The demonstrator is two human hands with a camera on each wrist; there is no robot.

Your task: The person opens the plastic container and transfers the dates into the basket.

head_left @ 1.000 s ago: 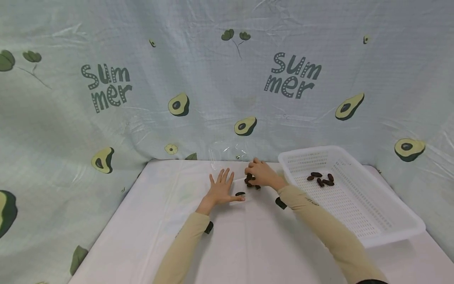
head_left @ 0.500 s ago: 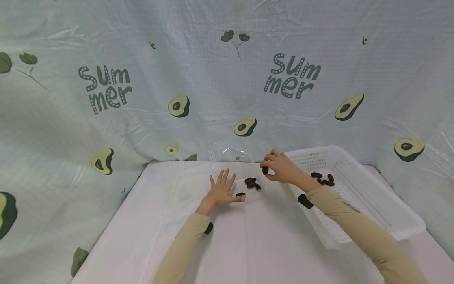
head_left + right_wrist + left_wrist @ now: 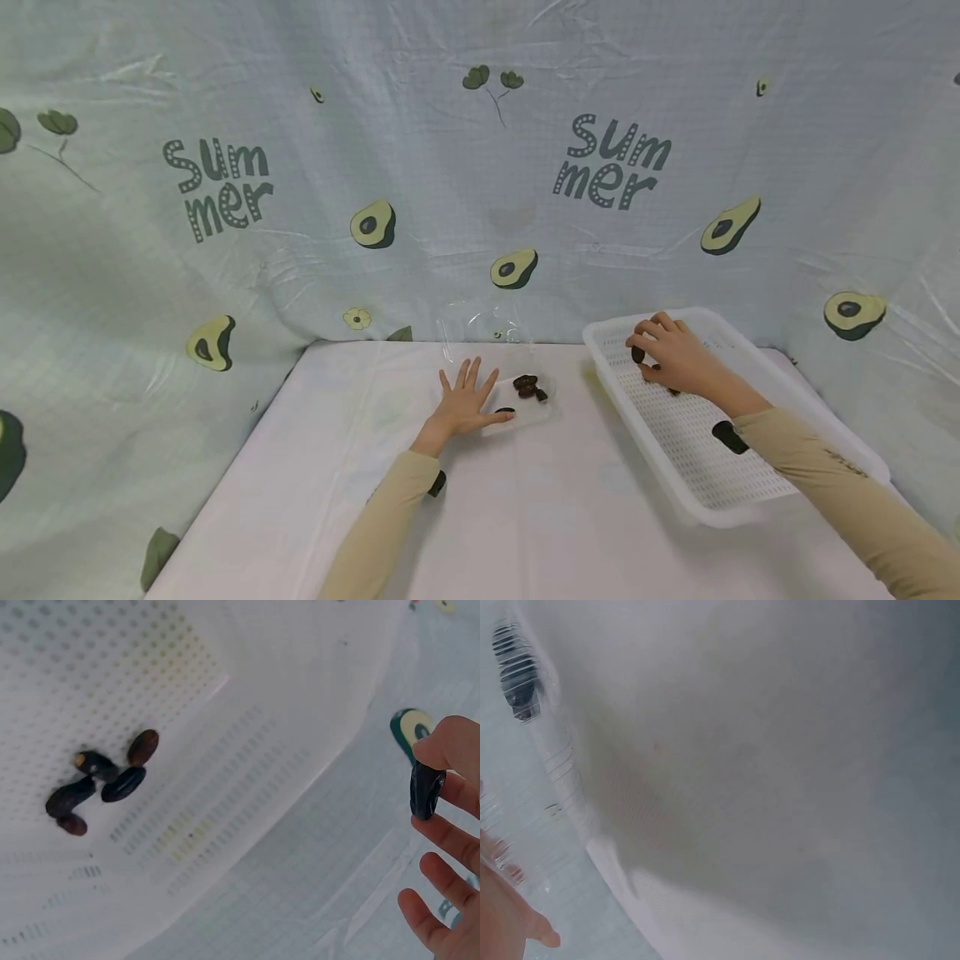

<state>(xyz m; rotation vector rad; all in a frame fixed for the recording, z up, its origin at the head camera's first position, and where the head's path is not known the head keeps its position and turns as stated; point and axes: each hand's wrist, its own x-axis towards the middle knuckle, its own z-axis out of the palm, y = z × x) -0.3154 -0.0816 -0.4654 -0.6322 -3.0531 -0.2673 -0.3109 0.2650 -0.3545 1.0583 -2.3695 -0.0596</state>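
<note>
Your right hand (image 3: 681, 362) has moved over the basket (image 3: 693, 458), three o'clock of your splayed left hand (image 3: 457, 409), pinch grip holding, apparently, a date (image 3: 425, 793).

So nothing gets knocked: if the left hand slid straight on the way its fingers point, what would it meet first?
The left hand would probably meet the raised clear plastic lid first; the avocado-print sheet hangs behind it. The gap is hard to judge.

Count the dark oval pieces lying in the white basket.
5, as the right wrist view shows: top piece, piece just below it, middle piece, left piece, bottom piece. More may be hidden.
</note>
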